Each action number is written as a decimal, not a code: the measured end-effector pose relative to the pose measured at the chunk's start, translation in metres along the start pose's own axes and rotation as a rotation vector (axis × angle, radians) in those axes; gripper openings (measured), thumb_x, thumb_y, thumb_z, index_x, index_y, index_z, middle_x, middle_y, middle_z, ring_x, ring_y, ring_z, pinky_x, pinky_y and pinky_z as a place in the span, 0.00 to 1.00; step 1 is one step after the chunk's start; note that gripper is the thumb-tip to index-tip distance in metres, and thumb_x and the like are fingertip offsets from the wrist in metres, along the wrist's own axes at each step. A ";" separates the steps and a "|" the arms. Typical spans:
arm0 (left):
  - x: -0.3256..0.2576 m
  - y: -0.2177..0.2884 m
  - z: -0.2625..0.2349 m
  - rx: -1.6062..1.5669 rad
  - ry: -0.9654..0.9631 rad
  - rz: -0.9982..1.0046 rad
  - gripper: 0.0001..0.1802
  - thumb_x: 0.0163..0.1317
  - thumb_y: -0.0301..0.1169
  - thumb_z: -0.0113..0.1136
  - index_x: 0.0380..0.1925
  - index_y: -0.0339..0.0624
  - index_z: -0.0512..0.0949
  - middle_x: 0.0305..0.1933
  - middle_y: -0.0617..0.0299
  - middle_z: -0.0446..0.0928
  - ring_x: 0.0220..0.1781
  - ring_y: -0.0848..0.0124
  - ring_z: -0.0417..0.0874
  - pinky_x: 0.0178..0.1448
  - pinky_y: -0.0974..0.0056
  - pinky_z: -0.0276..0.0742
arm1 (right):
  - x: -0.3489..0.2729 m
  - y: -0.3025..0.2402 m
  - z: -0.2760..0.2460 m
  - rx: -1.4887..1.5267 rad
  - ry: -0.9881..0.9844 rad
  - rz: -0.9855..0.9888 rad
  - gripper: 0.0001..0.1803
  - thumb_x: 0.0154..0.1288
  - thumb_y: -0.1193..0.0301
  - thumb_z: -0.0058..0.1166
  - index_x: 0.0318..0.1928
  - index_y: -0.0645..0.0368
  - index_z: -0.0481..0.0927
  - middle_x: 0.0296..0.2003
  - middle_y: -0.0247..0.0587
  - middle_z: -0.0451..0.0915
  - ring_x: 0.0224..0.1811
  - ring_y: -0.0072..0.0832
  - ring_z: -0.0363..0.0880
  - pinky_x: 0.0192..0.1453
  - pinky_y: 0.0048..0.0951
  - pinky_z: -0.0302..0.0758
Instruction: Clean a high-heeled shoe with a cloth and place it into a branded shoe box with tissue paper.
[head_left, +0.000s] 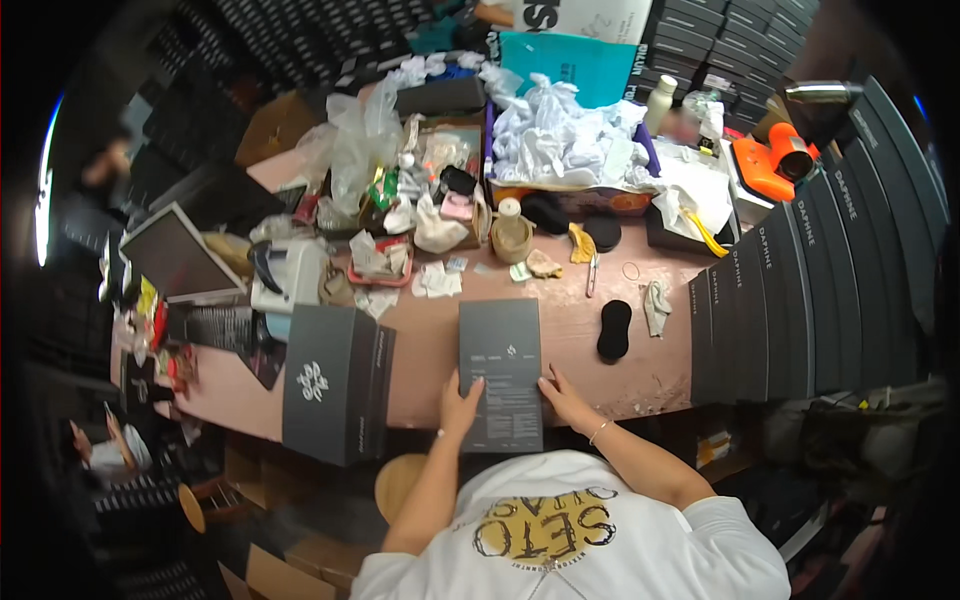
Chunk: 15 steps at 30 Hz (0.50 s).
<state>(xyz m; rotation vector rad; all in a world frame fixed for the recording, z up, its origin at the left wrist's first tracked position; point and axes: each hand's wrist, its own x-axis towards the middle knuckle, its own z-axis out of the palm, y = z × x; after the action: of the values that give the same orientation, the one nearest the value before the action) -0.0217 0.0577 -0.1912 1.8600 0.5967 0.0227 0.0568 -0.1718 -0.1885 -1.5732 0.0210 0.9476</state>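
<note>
A flat dark grey shoebox (500,335) with pale print on its top lies in front of me, at the table's near edge. Along its left side my left hand (460,408) is closed, the thumb resting on the top face. My right hand (568,402) holds the opposite side, its thumb against the edge and the index finger stretched out; the other fingers are partly hidden. To the left stands a stack of dark grey shoeboxes (325,385). Right of the box I hold lies a black shoe-shaped insert (614,332), beside a crumpled beige cloth (656,308).
Tall stacked shoeboxes (780,310) wall off the table's right side. Behind are a bin of crumpled white paper (570,135), an orange tape dispenser (765,170), a tape roll (512,235) and a cutter (592,275). A monitor (182,252) stands left; a stool (400,485) is below.
</note>
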 end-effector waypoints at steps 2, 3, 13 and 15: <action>0.000 0.017 -0.005 -0.286 -0.181 -0.295 0.33 0.66 0.48 0.58 0.61 0.33 0.70 0.59 0.43 0.74 0.63 0.57 0.73 0.65 0.55 0.67 | -0.002 0.017 -0.017 -0.014 -0.054 0.090 0.44 0.74 0.49 0.41 0.74 0.66 0.43 0.67 0.61 0.61 0.72 0.43 0.57 0.73 0.37 0.56; -0.001 0.028 0.004 -0.391 -0.110 -0.425 0.36 0.67 0.52 0.56 0.64 0.34 0.66 0.64 0.48 0.71 0.65 0.61 0.71 0.67 0.57 0.65 | 0.000 0.026 -0.015 -0.004 -0.093 0.085 0.44 0.74 0.48 0.41 0.74 0.66 0.42 0.68 0.62 0.59 0.74 0.43 0.54 0.74 0.37 0.54; -0.035 0.009 0.053 -1.020 -0.236 -0.221 0.31 0.73 0.47 0.45 0.68 0.39 0.62 0.65 0.56 0.70 0.61 0.63 0.74 0.69 0.58 0.69 | -0.113 -0.139 -0.030 -0.681 -0.273 -0.844 0.38 0.60 0.57 0.64 0.67 0.57 0.67 0.68 0.56 0.60 0.71 0.57 0.53 0.71 0.52 0.58; -0.027 -0.002 0.030 -0.752 -0.084 -0.449 0.41 0.71 0.57 0.44 0.72 0.39 0.53 0.73 0.50 0.58 0.73 0.59 0.60 0.75 0.55 0.56 | -0.102 -0.130 -0.020 -0.554 -0.487 -0.873 0.31 0.65 0.63 0.60 0.65 0.60 0.68 0.64 0.52 0.68 0.67 0.49 0.64 0.70 0.42 0.64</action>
<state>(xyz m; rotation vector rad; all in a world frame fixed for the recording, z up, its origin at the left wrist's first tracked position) -0.0374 0.0209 -0.1970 0.9754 0.8004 -0.1133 0.0662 -0.2042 -0.0259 -1.5474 -1.2573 0.6111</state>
